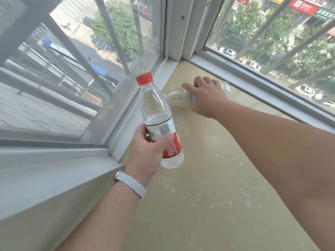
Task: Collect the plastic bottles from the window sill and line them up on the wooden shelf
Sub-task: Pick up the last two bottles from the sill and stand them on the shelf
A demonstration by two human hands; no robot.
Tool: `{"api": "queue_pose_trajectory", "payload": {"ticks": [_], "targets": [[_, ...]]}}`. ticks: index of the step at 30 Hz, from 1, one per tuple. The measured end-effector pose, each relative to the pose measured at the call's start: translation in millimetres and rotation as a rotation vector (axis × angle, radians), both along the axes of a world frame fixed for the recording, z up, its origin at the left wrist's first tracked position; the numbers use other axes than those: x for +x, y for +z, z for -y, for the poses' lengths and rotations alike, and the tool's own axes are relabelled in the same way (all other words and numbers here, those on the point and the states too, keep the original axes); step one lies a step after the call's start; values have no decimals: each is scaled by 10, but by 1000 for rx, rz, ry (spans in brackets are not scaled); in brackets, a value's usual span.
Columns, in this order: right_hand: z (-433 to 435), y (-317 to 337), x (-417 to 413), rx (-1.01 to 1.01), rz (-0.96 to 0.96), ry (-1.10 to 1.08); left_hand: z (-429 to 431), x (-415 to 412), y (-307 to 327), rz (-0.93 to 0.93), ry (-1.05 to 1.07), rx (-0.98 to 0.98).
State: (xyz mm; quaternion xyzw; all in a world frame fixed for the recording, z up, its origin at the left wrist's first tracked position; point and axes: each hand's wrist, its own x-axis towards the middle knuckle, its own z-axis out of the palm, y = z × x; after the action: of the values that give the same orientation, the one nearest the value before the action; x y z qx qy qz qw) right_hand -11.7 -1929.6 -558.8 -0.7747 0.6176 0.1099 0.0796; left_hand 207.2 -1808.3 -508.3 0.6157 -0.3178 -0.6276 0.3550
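The left hand (148, 145) grips an upright red-capped bottle (159, 122) by its red-and-white barcoded label; its writing is too small to read. The right hand (206, 96) closes over a clear bottle (176, 98) lying on the beige window sill (208, 187).

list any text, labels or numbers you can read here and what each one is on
None can be read.
Red and white label on the red-capped clear plastic bottle in the left hand: barcode and small print, too blurred.
Red shop sign outside the window: characters too blurred.
Crushed clear bottle under the right hand: no legible text.
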Motion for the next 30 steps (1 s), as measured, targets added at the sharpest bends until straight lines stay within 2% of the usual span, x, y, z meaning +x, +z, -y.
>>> {"api": "queue_pose_trajectory", "payload": {"ticks": [8,20,30], "targets": [[-556,302,-72,35,175,-170,-63,-17,249,-13,-39,-28],[-1830,1241,-118,50,854,-804,-411,-65,1076,-2,-149,-109],[-2836,2241,-175,-53,1134,-919,-1001,-151,1973,137,-314,-272]]}}
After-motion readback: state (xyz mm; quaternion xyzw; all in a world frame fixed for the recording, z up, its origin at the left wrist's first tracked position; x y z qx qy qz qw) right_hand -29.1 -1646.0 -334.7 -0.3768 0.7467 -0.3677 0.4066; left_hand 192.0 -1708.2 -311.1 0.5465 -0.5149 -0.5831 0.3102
